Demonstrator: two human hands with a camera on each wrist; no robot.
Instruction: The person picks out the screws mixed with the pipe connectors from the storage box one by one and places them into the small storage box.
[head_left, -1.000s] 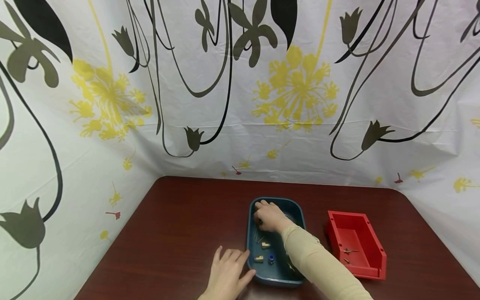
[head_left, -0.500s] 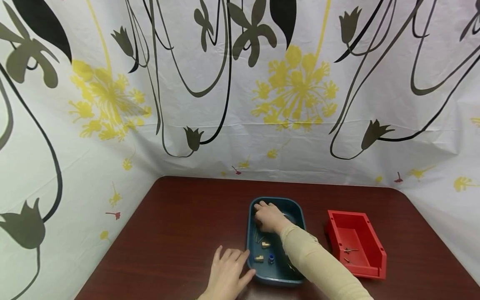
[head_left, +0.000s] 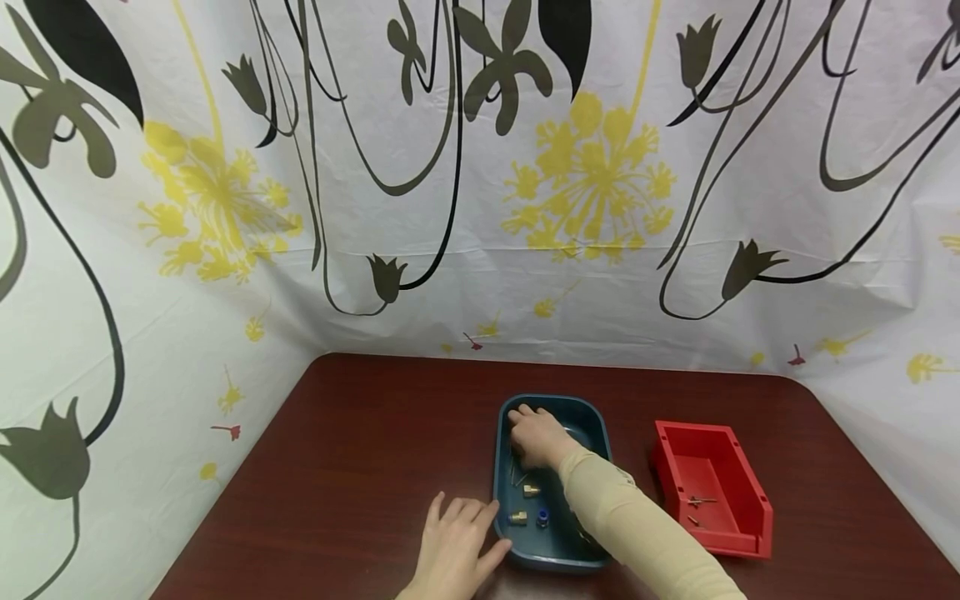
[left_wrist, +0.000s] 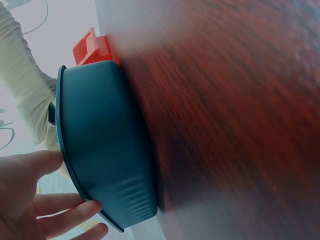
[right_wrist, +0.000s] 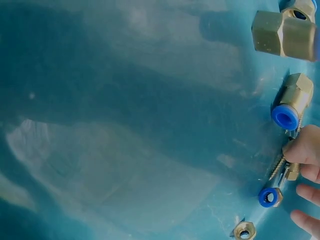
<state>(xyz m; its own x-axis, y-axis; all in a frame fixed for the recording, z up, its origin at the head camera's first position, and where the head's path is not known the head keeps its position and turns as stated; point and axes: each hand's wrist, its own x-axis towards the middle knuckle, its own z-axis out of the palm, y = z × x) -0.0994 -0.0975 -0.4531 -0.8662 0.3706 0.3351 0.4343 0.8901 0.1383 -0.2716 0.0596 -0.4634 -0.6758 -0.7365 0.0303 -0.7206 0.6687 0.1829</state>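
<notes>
A dark teal tray (head_left: 555,550) stands on the table with brass fittings in it, some with blue collars. My left hand (head_left: 459,542), fingers spread and fairly straight, touches the tray's near left corner at the rim. My right hand (head_left: 542,437) reaches down inside the tray's far left part. In the right wrist view its thumb (right_wrist: 304,146) is at a thin screw (right_wrist: 277,167), close to a blue-collared brass fitting (right_wrist: 295,95) and a smaller fitting (right_wrist: 270,197). Whether the fingers pinch anything is hidden at the frame's edge.
A red open bin (head_left: 712,467) holding a few small screws (head_left: 701,502) stands right of the tray, beyond the right sleeve (head_left: 637,517). The dark wooden table (head_left: 375,450) extends to the left. A white flower-patterned curtain (head_left: 480,208) hangs behind and at the sides.
Almost nothing differs. My right hand shifts very slightly within the tray's far left part, while the left hand stays at the rim.
</notes>
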